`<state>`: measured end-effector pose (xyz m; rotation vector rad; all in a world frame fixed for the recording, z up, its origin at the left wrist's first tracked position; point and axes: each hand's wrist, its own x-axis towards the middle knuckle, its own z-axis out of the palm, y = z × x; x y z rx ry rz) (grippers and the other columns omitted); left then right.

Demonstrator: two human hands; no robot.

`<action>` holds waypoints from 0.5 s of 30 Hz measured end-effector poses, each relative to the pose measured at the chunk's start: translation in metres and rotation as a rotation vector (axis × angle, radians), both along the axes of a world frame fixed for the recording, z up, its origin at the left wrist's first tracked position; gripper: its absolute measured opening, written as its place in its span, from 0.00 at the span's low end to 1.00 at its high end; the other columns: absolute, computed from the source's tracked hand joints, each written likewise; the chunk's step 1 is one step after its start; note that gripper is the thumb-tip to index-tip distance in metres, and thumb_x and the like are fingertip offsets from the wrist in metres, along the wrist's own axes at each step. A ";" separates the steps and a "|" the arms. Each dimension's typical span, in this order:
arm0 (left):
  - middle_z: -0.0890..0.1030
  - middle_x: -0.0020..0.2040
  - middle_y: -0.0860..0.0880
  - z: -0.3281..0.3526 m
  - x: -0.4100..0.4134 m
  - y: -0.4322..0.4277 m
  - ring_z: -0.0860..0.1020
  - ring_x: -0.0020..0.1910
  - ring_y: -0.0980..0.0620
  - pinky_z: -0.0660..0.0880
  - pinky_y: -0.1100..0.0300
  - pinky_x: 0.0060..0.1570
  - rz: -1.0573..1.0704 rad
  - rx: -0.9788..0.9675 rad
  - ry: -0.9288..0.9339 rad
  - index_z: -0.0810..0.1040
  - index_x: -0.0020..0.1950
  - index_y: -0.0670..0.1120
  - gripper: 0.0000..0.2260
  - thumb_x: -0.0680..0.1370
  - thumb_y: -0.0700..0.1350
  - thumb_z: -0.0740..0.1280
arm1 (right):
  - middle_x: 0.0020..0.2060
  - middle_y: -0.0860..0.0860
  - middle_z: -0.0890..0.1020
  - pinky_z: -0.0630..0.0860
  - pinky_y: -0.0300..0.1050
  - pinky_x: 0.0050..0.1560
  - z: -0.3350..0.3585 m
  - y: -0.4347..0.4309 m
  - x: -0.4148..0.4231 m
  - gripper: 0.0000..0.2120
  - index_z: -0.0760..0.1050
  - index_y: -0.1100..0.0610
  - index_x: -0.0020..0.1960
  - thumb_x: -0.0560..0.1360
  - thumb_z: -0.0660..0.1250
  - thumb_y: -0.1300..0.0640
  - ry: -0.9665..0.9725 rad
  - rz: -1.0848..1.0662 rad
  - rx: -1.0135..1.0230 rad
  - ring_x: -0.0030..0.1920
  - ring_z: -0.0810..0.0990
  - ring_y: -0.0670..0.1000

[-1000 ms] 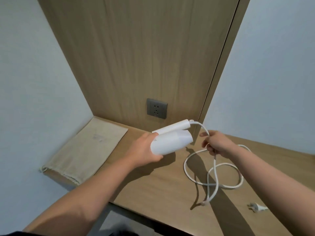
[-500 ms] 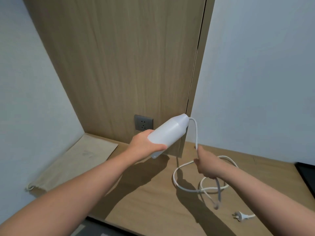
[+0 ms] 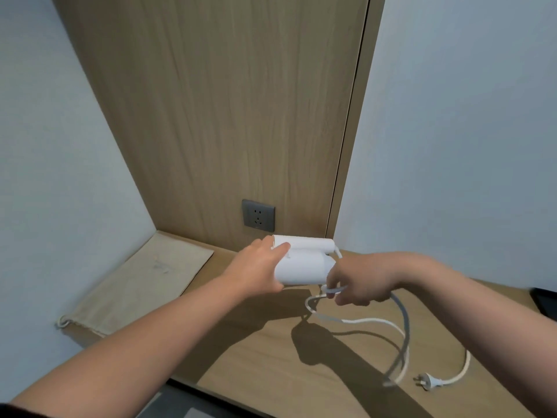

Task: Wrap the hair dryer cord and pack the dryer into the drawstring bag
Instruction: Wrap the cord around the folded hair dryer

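My left hand (image 3: 259,271) grips the white folded hair dryer (image 3: 304,263) and holds it level above the wooden shelf. Just to its right, my right hand (image 3: 360,280) is closed on the white cord (image 3: 370,321) close to the dryer's end. The cord loops down to the shelf, partly blurred, and ends in a plug (image 3: 426,381) lying at the front right. The beige drawstring bag (image 3: 141,285) lies flat at the shelf's left end, against the wall.
A grey wall socket (image 3: 258,215) sits in the wooden back panel just above the shelf (image 3: 271,372). A dark object (image 3: 545,300) shows at the right edge. White walls close in on both sides.
The dryer has swung from tilted upward to level and lower. My right hand has moved up the cord to the dryer's end, pulling the loop along.
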<state>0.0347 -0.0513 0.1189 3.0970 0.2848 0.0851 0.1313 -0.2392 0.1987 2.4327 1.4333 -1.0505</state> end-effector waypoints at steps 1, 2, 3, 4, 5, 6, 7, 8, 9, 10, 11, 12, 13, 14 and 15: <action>0.70 0.59 0.45 -0.003 0.000 0.001 0.70 0.54 0.45 0.67 0.57 0.41 -0.019 0.024 -0.003 0.65 0.69 0.51 0.29 0.70 0.51 0.69 | 0.29 0.50 0.74 0.67 0.39 0.26 0.006 -0.001 0.005 0.11 0.77 0.56 0.54 0.75 0.61 0.55 0.071 0.000 -0.001 0.27 0.68 0.53; 0.69 0.59 0.45 -0.005 0.000 0.002 0.70 0.53 0.45 0.66 0.57 0.40 -0.036 0.049 -0.003 0.64 0.70 0.51 0.30 0.70 0.49 0.69 | 0.29 0.50 0.73 0.65 0.39 0.25 0.010 -0.002 0.010 0.10 0.76 0.58 0.55 0.76 0.61 0.57 0.162 -0.006 0.003 0.25 0.66 0.51; 0.69 0.60 0.45 -0.006 0.000 0.003 0.69 0.53 0.45 0.66 0.57 0.39 -0.048 0.074 -0.005 0.63 0.70 0.51 0.31 0.70 0.49 0.69 | 0.29 0.50 0.71 0.64 0.38 0.25 0.014 -0.003 0.017 0.10 0.76 0.60 0.56 0.77 0.60 0.60 0.261 -0.023 0.009 0.24 0.65 0.50; 0.69 0.60 0.45 -0.006 -0.001 0.004 0.69 0.53 0.45 0.66 0.57 0.39 -0.057 0.104 -0.009 0.62 0.71 0.50 0.32 0.70 0.48 0.69 | 0.30 0.51 0.70 0.64 0.38 0.25 0.016 -0.004 0.024 0.11 0.75 0.61 0.57 0.77 0.59 0.63 0.356 -0.042 0.015 0.24 0.64 0.48; 0.69 0.60 0.45 -0.005 -0.001 0.005 0.69 0.53 0.45 0.66 0.57 0.39 -0.064 0.131 -0.024 0.61 0.72 0.50 0.32 0.70 0.48 0.70 | 0.31 0.51 0.70 0.65 0.37 0.25 0.019 -0.005 0.029 0.11 0.74 0.62 0.58 0.77 0.58 0.66 0.441 -0.048 0.019 0.25 0.64 0.48; 0.69 0.60 0.44 -0.004 -0.001 0.006 0.69 0.53 0.45 0.66 0.57 0.38 -0.068 0.157 -0.040 0.60 0.72 0.50 0.33 0.70 0.49 0.70 | 0.33 0.51 0.70 0.66 0.36 0.26 0.021 -0.005 0.034 0.13 0.73 0.61 0.58 0.77 0.56 0.69 0.510 -0.037 0.022 0.26 0.65 0.47; 0.69 0.59 0.44 -0.002 0.000 0.007 0.70 0.52 0.45 0.66 0.57 0.37 -0.075 0.177 -0.060 0.61 0.72 0.49 0.34 0.69 0.49 0.71 | 0.34 0.51 0.71 0.67 0.36 0.26 0.022 -0.005 0.038 0.15 0.73 0.60 0.59 0.77 0.55 0.70 0.562 -0.028 0.030 0.26 0.66 0.45; 0.71 0.57 0.44 0.000 0.001 0.009 0.71 0.50 0.45 0.66 0.57 0.36 -0.094 0.194 -0.082 0.63 0.71 0.48 0.35 0.68 0.49 0.73 | 0.35 0.51 0.71 0.68 0.36 0.27 0.023 -0.004 0.041 0.16 0.73 0.60 0.59 0.78 0.54 0.71 0.595 -0.032 0.050 0.26 0.66 0.45; 0.73 0.54 0.43 0.002 0.001 0.011 0.73 0.47 0.45 0.66 0.57 0.33 -0.126 0.215 -0.094 0.66 0.69 0.47 0.36 0.64 0.50 0.76 | 0.35 0.51 0.72 0.67 0.37 0.27 0.022 -0.002 0.043 0.16 0.74 0.61 0.58 0.78 0.53 0.71 0.604 -0.056 0.086 0.25 0.66 0.44; 0.75 0.50 0.43 0.005 0.002 0.012 0.75 0.43 0.45 0.67 0.58 0.30 -0.162 0.239 -0.094 0.70 0.65 0.46 0.38 0.59 0.51 0.79 | 0.34 0.51 0.72 0.67 0.37 0.26 0.023 0.000 0.044 0.15 0.75 0.61 0.56 0.78 0.53 0.71 0.584 -0.093 0.132 0.24 0.65 0.45; 0.77 0.47 0.43 0.006 0.002 0.014 0.75 0.39 0.45 0.67 0.59 0.28 -0.193 0.253 -0.099 0.72 0.62 0.45 0.39 0.54 0.51 0.81 | 0.33 0.52 0.72 0.66 0.38 0.25 0.023 0.003 0.046 0.13 0.77 0.62 0.52 0.79 0.53 0.69 0.513 -0.131 0.186 0.22 0.65 0.45; 0.77 0.45 0.43 0.005 0.003 0.015 0.75 0.37 0.45 0.65 0.59 0.27 -0.226 0.257 -0.115 0.72 0.61 0.44 0.40 0.52 0.51 0.81 | 0.31 0.52 0.73 0.66 0.37 0.24 0.024 0.006 0.047 0.12 0.77 0.62 0.47 0.79 0.55 0.67 0.382 -0.152 0.247 0.21 0.65 0.46; 0.77 0.43 0.43 0.005 0.004 0.016 0.75 0.35 0.45 0.64 0.60 0.26 -0.256 0.257 -0.125 0.72 0.60 0.44 0.41 0.50 0.51 0.82 | 0.29 0.51 0.74 0.67 0.38 0.25 0.025 0.011 0.049 0.11 0.77 0.62 0.43 0.79 0.57 0.64 0.215 -0.154 0.305 0.20 0.67 0.47; 0.77 0.43 0.43 0.006 0.004 0.015 0.75 0.35 0.45 0.64 0.60 0.26 -0.282 0.256 -0.135 0.70 0.60 0.45 0.42 0.50 0.51 0.81 | 0.26 0.49 0.74 0.68 0.38 0.24 0.026 0.015 0.052 0.11 0.76 0.61 0.39 0.78 0.60 0.60 0.057 -0.155 0.358 0.20 0.68 0.48; 0.77 0.43 0.43 0.008 0.005 0.014 0.74 0.35 0.45 0.63 0.60 0.26 -0.307 0.252 -0.147 0.69 0.60 0.45 0.42 0.50 0.50 0.81 | 0.25 0.49 0.74 0.69 0.38 0.24 0.027 0.019 0.057 0.13 0.75 0.61 0.37 0.77 0.63 0.56 -0.056 -0.173 0.403 0.19 0.69 0.48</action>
